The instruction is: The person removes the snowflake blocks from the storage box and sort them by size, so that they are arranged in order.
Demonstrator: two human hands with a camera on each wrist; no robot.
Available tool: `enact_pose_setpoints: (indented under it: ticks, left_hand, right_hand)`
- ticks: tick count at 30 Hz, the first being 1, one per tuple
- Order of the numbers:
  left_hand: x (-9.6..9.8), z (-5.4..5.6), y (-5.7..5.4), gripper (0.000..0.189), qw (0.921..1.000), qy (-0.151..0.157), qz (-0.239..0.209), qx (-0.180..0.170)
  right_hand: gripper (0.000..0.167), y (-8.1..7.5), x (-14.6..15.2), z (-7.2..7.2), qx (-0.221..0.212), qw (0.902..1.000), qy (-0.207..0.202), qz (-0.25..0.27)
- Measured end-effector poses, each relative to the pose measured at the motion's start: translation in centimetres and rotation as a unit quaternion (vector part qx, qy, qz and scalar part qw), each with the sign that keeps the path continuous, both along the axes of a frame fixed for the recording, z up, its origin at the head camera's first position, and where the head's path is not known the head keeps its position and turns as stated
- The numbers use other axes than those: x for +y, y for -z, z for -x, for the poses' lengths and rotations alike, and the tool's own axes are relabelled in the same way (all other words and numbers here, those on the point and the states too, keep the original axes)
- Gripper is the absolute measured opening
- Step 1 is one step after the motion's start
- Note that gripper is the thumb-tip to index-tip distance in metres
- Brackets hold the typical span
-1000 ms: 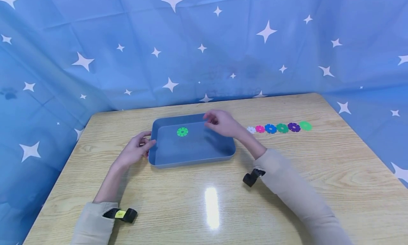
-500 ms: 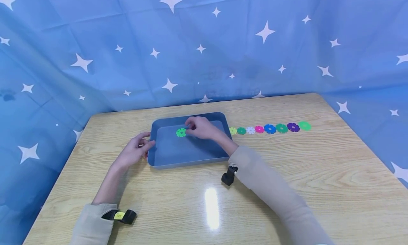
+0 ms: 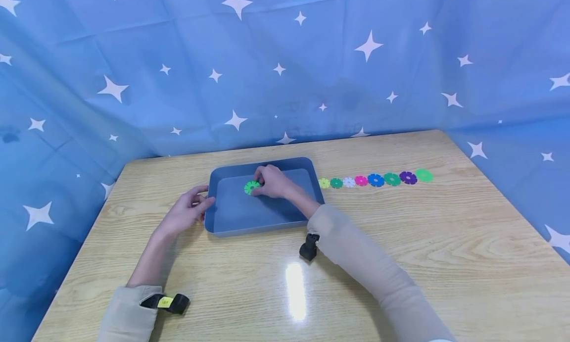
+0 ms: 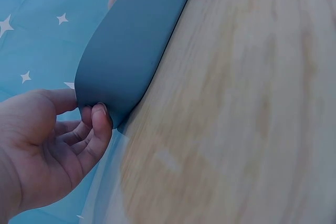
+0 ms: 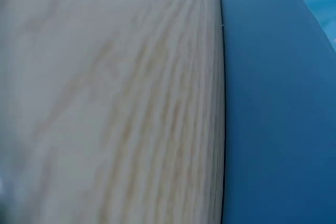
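Note:
A blue-grey tray (image 3: pixel 231 223) stands on the wooden table. My left hand (image 3: pixel 184 212) grips its left wall; in the left wrist view the thumb and fingers of my left hand (image 4: pixel 52 145) curl at the tray's corner (image 4: pixel 126 45). Inside the tray lies a bright green notched plastic disc (image 3: pixel 250 187). My right hand (image 3: pixel 273 182) reaches over the tray's right wall, with thumb and forefinger pinching the disc's right edge. In the right wrist view only the tray's outer wall (image 5: pixel 278 108) and the table show clearly; the fingers are hidden there.
Right of the tray, a row of notched discs runs along the table: yellow (image 3: pixel 324 183), white (image 3: pixel 349 182), pink (image 3: pixel 361 180), blue (image 3: pixel 376 180), purple (image 3: pixel 408 177) and several greens, the last a light green one (image 3: pixel 424 175). A blue star-patterned curtain (image 3: pixel 285 65) hangs behind the table (image 3: pixel 240 282).
My right hand has moved left from the tray's right side to the green disc and closed its fingertips on it. My left hand stays at the tray's left wall.

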State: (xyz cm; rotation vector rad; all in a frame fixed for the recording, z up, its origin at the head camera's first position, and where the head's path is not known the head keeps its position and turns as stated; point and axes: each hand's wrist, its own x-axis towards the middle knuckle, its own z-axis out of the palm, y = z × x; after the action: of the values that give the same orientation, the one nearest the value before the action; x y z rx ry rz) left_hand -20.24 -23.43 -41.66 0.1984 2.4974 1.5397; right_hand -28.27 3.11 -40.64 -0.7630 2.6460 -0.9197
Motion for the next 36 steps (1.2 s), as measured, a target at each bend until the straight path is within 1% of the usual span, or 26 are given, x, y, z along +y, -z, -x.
enact_pose_setpoints:
  ticks: [4, 8, 10, 16, 21, 25, 29, 36]
  left_hand:
    - [0.0, -0.1, -0.1, 0.06, 1.0, 0.0, 0.001, 0.0]
    - [0.1, -0.3, -0.2, 0.06, 1.0, 0.003, -0.002, 0.003]
    - [0.1, -0.3, -0.1, 0.06, 1.0, 0.002, -0.003, 0.0]
    - [0.1, -0.2, 0.0, 0.059, 1.0, -0.002, -0.004, -0.007]
    - [0.1, -0.3, -0.1, 0.06, 1.0, 0.002, -0.007, 0.003]
    - [0.2, -0.4, -0.3, 0.06, 0.9999, 0.005, -0.011, 0.006]
    - [0.2, -0.3, -0.4, 0.061, 0.9999, 0.006, -0.012, 0.006]
    - [0.1, -0.3, -0.2, 0.061, 0.9999, 0.003, -0.015, 0.002]
  right_hand:
    - [0.031, 0.0, 0.2, -0.1, -0.013, 0.9993, 0.013, 0.031]
    - [0.02, -0.1, 0.6, -0.4, -0.005, 0.9988, 0.01, 0.049]
    - [0.017, -0.2, 1.0, -0.5, 0.001, 0.9984, 0.007, 0.056]
    - [0.017, -1.0, 2.8, -0.9, -0.006, 0.9956, 0.001, 0.093]
    - [0.021, -1.7, 4.7, -0.9, -0.008, 0.9932, 0.004, 0.116]
    - [0.019, -2.1, 6.4, -0.8, -0.016, 0.9904, 0.019, 0.136]
    - [0.016, -2.3, 8.3, -0.6, -0.011, 0.9876, 0.037, 0.152]
    - [0.019, -2.8, 12.5, -0.4, 0.0, 0.9852, 0.076, 0.154]
